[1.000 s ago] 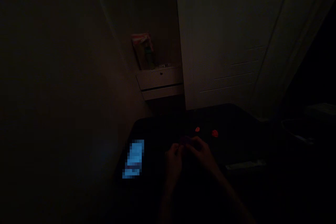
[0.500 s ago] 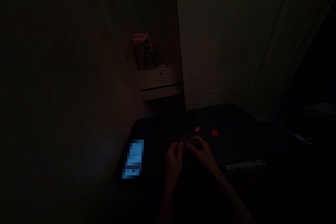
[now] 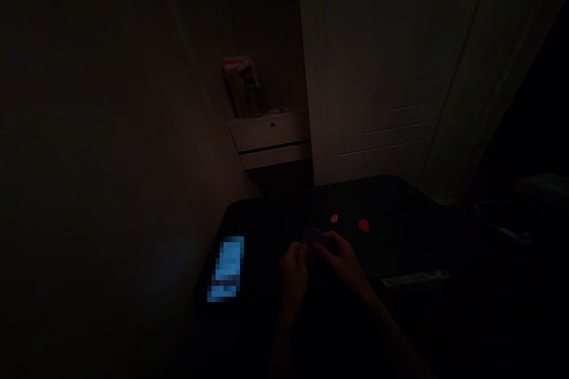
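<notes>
Item: two bare hands over a dark table, room almost unlit.

I log my left hand [image 3: 294, 266] and right hand [image 3: 342, 260] with fingers curled and tips brought together at a small dim purplish lump [image 3: 313, 238], which sits between the fingertips above the black tabletop [image 3: 400, 201]. I cannot tell whether either hand actually pinches it, and its shape is lost in shadow. Both forearms fade into black at the bottom edge. Just beyond the hands lie two small red bits [image 3: 334, 219], kind unreadable. To the left glows a blurred blue screen [image 3: 229, 269]; to the right lies a pale strip [image 3: 415, 277]. Behind stand a drawer unit [image 3: 271, 136] bearing a faint carton [image 3: 242, 86], and a door [image 3: 377, 71].
</notes>
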The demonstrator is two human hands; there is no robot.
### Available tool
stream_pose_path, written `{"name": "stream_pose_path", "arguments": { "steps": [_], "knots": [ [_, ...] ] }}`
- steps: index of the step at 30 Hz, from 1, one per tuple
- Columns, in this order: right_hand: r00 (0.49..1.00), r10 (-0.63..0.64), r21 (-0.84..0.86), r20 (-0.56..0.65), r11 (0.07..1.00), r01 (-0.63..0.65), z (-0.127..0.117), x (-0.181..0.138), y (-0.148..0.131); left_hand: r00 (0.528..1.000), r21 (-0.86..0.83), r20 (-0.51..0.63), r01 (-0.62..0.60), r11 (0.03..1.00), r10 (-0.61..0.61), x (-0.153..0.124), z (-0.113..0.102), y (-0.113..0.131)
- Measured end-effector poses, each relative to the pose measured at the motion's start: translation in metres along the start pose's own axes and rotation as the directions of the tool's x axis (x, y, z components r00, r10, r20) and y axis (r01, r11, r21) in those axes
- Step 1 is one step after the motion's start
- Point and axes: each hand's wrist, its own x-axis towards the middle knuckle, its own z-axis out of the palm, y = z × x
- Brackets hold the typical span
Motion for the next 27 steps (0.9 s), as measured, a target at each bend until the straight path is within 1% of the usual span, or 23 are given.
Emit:
{"name": "stream_pose_path", "arguments": {
  "steps": [5, 8, 11, 13, 15, 23, 27],
  "knots": [
    [0.999, -0.034, -0.008, 0.02, 0.999, 0.035, -0.001, 0.0001, -0.0017, 1.0, 0.007, -0.006, -0.007, 1.0, 0.007, -0.0008, -0.0009, 0.0025],
    [0.999, -0.027, -0.044, 0.024, 0.999, 0.028, -0.0016, 0.0003, -0.0028, 1.0, 0.017, -0.023, -0.021, 1.0, 0.021, -0.0009, -0.0011, 0.0027],
    [1.0, -0.008, -0.059, -0.011, 0.998, 0.008, -0.0019, 0.0006, -0.0031, 1.0, -0.032, -0.024, -0.009, 0.999, 0.008, 0.0001, -0.0007, 0.0028],
    [1.0, -0.006, -0.052, -0.03, 0.999, 0.004, -0.0018, 0.0007, -0.0035, 1.0, -0.083, 0.003, 0.011, 0.996, -0.011, 0.0008, -0.0003, 0.003],
    [0.999, -0.008, -0.051, -0.032, 0.999, 0.006, -0.0016, 0.0007, -0.0043, 1.0, -0.098, 0.02, 0.024, 0.995, -0.022, 0.001, -0.0001, 0.0031],
    [1.0, -0.005, -0.083, -0.015, 0.997, 0.004, -0.0011, 0.0002, -0.0059, 1.0, -0.009, 0.013, -0.007, 1.0, 0.007, -0.0005, -0.0012, 0.0014],
    [1.0, 0.016, -0.067, -0.009, 0.998, -0.016, -0.0007, 0.0001, -0.0056, 1.0, -0.014, 0.008, -0.017, 1.0, 0.017, -0.0003, -0.0012, 0.0009]
  ]
}}
